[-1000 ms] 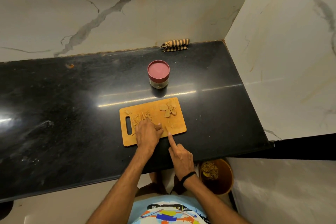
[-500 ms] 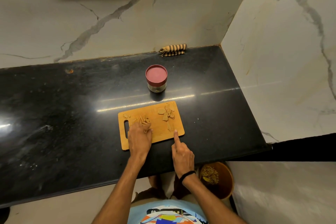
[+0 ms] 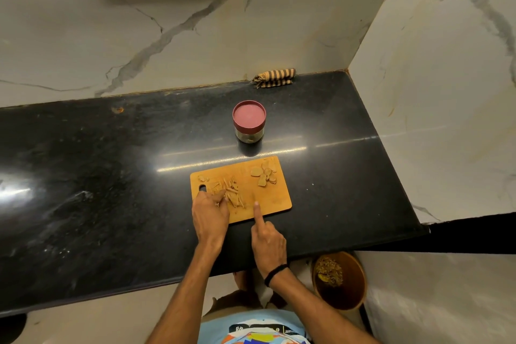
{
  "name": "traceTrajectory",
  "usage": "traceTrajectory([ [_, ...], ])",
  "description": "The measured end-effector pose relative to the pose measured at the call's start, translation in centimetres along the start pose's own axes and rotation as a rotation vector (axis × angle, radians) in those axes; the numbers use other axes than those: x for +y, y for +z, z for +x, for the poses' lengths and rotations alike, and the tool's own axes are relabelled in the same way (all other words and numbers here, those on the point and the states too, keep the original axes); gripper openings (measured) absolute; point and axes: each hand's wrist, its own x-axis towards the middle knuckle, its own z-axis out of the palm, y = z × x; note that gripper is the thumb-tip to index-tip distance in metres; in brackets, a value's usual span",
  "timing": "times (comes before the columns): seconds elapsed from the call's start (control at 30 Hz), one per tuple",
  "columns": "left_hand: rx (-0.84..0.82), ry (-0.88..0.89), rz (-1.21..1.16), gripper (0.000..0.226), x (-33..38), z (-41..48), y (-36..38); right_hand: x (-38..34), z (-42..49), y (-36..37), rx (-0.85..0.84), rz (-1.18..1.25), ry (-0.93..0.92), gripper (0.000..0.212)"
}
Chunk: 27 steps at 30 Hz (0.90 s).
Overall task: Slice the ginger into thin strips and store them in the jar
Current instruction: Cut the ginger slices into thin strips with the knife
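While left hand (image 3: 210, 218) curls round ginger strips (image 3: 234, 199), right hand (image 3: 268, 243) points one finger; its grip unclear.

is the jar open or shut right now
Shut: the red lid sits flat on top of the upright jar, covering its mouth, behind the cutting board.

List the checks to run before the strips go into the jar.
1. Lid off: not ok, it sits on the jar.
2. Ginger strips piled on the cutting board: ok.
3. All ginger cut: not ok, ginger slices lie uncut at the board's far right corner.
4. Left hand holding strips: cannot tell.
5. Right hand free for the lid: cannot tell; index finger points onto the board.
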Motion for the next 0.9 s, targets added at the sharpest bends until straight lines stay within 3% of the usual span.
traceTrajectory([
  [0.13,-0.013,0.056,0.026,0.032,1.3,0.8,0.8,-0.2,-0.4,0.5,-0.046,0.088,-0.074,0.08],
  [0.37,-0.17,0.226,0.216,0.047,5.0,3.0,2.9,1.3,2.0,-2.0,0.061,0.288,0.087,0.059],
  [0.53,-0.184,0.283,0.308,0.038,5.9,4.7,3.7,1.8,2.9,-2.5,0.11,0.338,0.157,0.057],
  [0.73,-0.126,0.208,0.278,0.027,5.6,4.9,3.6,2.2,2.7,-2.5,0.098,0.349,0.134,0.057],
  [0.9,-0.109,0.002,-0.049,0.007,5.5,3.1,2.6,2.6,2.7,-2.6,0.086,0.348,0.148,0.057],
])
